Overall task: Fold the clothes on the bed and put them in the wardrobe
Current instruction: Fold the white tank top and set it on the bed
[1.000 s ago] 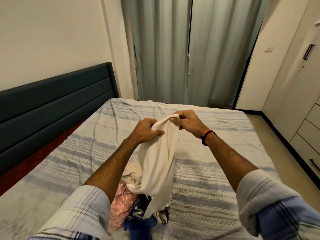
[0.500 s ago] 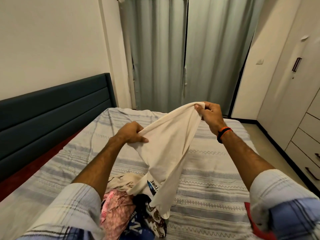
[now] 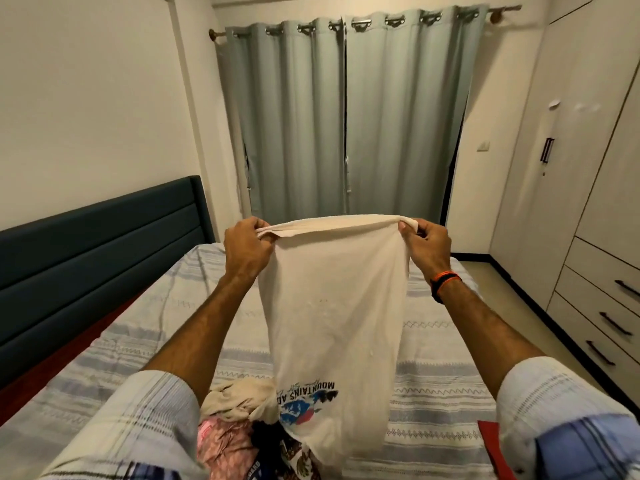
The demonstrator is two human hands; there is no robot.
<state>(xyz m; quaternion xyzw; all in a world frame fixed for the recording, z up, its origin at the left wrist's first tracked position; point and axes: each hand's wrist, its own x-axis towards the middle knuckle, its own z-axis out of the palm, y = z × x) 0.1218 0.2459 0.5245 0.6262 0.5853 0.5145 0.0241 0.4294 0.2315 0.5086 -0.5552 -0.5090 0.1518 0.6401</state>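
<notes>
Both hands up at mid-frame, holding a cream shirt [image 3: 334, 306] stretched flat between them. Left hand [image 3: 246, 249] at centre left, fingers curled round the shirt's bunched top edge, grip clamped on the cloth. Right hand [image 3: 427, 245] at centre right, thumb and fingers pinching the other end of that edge, grip clamped too. Top edge runs taut and about level between the 2 hands. Shirt hangs straight down the centre of the frame, above the bed [image 3: 446, 344], its lower end reaching the clothes pile [image 3: 239, 427] at bottom centre. Print on the shirt's lower part reads upside down, "MOUNTAINS" legible, blue and red graphic below it. Pile shows a cream piece, a pink piece and dark printed pieces, heaped on the bed at the near edge. Bed cover is grey-blue striped. Orange and black wristband [image 3: 445, 282] on the right wrist. Plaid sleeves at both lower corners. Red item [image 3: 491, 445] at lower right on the bed, partly hidden by the sleeve, cannot tell what it is. Dark headboard [image 3: 97, 258] at left. Grey-green curtains [image 3: 346, 116] drawn at top centre. Wardrobe [image 3: 588, 168] with drawers along the right edge, doors closed.
</notes>
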